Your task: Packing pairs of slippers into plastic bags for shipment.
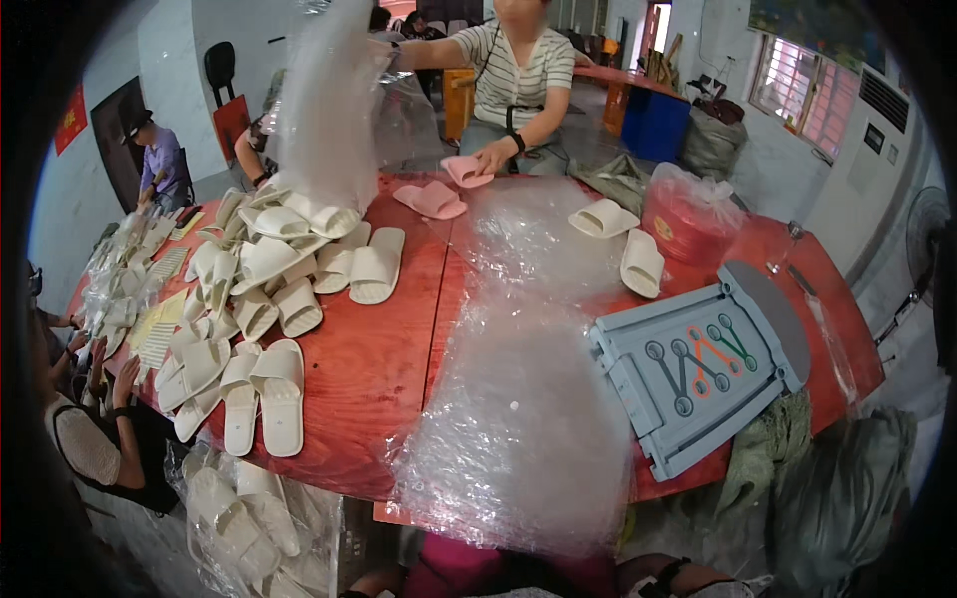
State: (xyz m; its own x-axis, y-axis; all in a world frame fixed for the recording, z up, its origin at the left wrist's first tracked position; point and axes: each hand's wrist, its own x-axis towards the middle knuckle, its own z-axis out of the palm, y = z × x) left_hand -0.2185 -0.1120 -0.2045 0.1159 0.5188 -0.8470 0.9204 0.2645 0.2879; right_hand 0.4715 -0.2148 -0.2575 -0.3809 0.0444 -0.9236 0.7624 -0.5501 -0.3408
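A big clear bag (pixel 518 429) lies on the red tabletop (pixel 369 369), right in front of the person. Its near end hangs over the tabletop's edge, just above the person's lap.

Only a bit of the right hand (pixel 740 588) shows, at the very bottom of the picture, low and to the right of the bag. A dark band is on that wrist. I cannot tell if this hand is wide, narrow or holding something. The left hand does not show.

To the left of the bag is a heap of white slippers (pixel 264 264). Two more slippers (pixel 264 394) lie side by side near the front edge. To the right of the bag lies a flat grey plastic piece (pixel 698 364) with round marks on it. Behind it is a red tub (pixel 688 219) wrapped in clear plastic.

Across the tabletop sits a person in a striped shirt (pixel 518 65). That person's hand (pixel 491 156) rests on a pink slipper (pixel 467 171). A second pink slipper (pixel 431 199) lies near it.

Low on the left, under the tabletop, is a clear sack (pixel 239 518) full of white slippers.
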